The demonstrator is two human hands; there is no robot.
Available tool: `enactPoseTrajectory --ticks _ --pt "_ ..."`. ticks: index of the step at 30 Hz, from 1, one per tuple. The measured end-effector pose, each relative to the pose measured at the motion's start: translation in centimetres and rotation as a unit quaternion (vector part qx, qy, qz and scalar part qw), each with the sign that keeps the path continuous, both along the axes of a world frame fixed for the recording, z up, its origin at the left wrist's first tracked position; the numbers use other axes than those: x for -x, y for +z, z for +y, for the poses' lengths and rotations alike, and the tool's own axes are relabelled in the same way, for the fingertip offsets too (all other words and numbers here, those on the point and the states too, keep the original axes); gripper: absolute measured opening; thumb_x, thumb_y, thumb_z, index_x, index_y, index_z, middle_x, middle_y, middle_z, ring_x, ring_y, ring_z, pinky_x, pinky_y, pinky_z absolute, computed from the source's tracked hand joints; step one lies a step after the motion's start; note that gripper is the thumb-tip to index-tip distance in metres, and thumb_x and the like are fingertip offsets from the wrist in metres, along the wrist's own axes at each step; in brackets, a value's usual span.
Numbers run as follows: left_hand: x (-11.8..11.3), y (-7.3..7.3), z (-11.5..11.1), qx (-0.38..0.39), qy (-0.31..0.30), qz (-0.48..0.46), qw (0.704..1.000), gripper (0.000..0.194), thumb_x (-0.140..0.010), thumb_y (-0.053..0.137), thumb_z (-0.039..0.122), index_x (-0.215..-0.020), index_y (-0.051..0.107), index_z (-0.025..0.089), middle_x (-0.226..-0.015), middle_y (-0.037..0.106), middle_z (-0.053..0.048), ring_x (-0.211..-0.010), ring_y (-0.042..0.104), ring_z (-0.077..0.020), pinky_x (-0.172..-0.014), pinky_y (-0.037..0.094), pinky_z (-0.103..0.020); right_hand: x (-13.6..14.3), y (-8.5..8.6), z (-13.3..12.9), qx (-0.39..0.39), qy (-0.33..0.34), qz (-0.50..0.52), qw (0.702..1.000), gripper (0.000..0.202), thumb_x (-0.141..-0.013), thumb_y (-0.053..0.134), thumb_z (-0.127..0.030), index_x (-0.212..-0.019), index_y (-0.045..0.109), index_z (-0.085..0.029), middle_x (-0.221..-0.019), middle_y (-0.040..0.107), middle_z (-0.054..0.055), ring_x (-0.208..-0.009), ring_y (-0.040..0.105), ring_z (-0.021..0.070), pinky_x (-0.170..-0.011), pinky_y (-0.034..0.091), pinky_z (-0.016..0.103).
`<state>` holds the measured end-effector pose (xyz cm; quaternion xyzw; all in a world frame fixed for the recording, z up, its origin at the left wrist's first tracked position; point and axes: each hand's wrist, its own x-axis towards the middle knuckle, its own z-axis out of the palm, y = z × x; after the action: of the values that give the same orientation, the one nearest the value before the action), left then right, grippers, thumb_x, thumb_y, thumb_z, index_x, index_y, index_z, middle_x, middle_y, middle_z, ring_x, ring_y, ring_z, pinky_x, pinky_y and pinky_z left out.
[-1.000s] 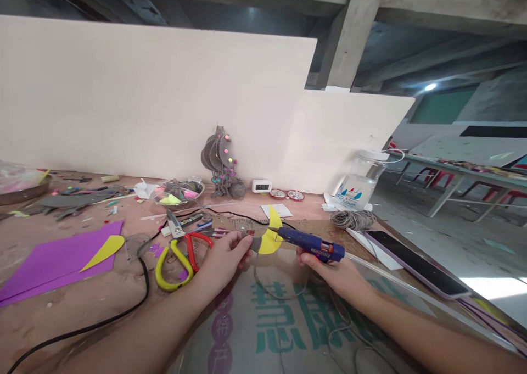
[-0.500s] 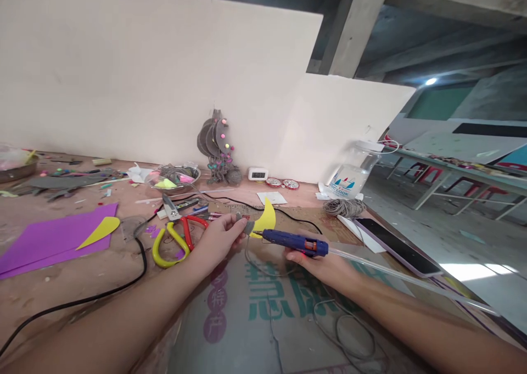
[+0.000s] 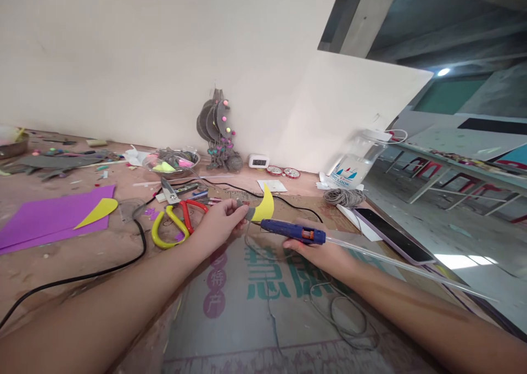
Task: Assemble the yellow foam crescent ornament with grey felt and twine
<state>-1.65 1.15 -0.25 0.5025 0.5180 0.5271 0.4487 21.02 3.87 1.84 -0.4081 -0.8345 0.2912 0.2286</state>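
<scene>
My left hand (image 3: 226,220) pinches a small grey piece (image 3: 249,213) joined to a yellow crescent (image 3: 264,205), whose tip points up. Wrapped in my right hand (image 3: 315,247) is a blue glue gun (image 3: 290,230), its nozzle pointing left at the lower edge of the grey and yellow pieces. A long clear glue stick (image 3: 395,261) sticks out of its back. Grey cord (image 3: 346,313) hangs from near my left hand and lies in loops on the printed cardboard (image 3: 230,335) below.
Yellow-handled scissors (image 3: 158,234) and a red-handled tool (image 3: 186,217) lie left of my left hand. Purple sheets (image 3: 49,217) are further left. A black cable (image 3: 142,247) crosses the table. At right are a phone (image 3: 393,235), twine (image 3: 345,197) and a plastic jar (image 3: 356,162).
The view has tilted down slightly. The glue gun's nozzle has shifted a little left and sits lower against the yellow crescent. Both hands keep their holds.
</scene>
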Motion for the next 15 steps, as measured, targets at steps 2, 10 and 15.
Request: enactPoseTrajectory --ticks 2,10,15 --pt "-0.02 -0.12 0.09 -0.002 -0.001 0.000 1.000 0.033 -0.074 0.057 0.046 -0.062 0.044 0.018 -0.053 0.053 0.004 -0.044 0.043 -0.0066 -0.044 0.032 -0.019 0.03 -0.10 0.02 0.000 -0.005 0.000 1.000 0.034 -0.072 0.060 -0.052 -0.066 0.055 -0.019 -0.062 0.054 -0.001 -0.058 0.050 0.0130 -0.052 0.040 0.022" --pt "-0.18 0.26 -0.09 0.007 0.006 0.007 1.000 0.032 -0.073 0.058 0.045 -0.060 0.045 0.018 -0.051 0.052 0.005 -0.045 0.043 -0.0069 -0.045 0.033 -0.019 0.36 -0.14 -0.11 -0.013 -0.031 0.001 0.999 0.035 -0.068 0.062 -0.053 -0.065 0.054 -0.018 -0.060 0.053 0.000 -0.057 0.049 0.0133 -0.052 0.040 0.023" --pt "-0.16 0.30 -0.12 0.015 0.005 -0.003 1.000 0.035 -0.071 0.059 0.047 -0.060 0.043 0.018 -0.051 0.052 0.005 -0.044 0.043 -0.0066 -0.045 0.033 -0.018 0.53 -0.07 -0.23 -0.039 -0.061 -0.004 0.997 0.036 -0.064 0.064 -0.054 -0.065 0.055 -0.019 -0.062 0.055 0.001 -0.061 0.051 0.0153 -0.054 0.041 0.023"
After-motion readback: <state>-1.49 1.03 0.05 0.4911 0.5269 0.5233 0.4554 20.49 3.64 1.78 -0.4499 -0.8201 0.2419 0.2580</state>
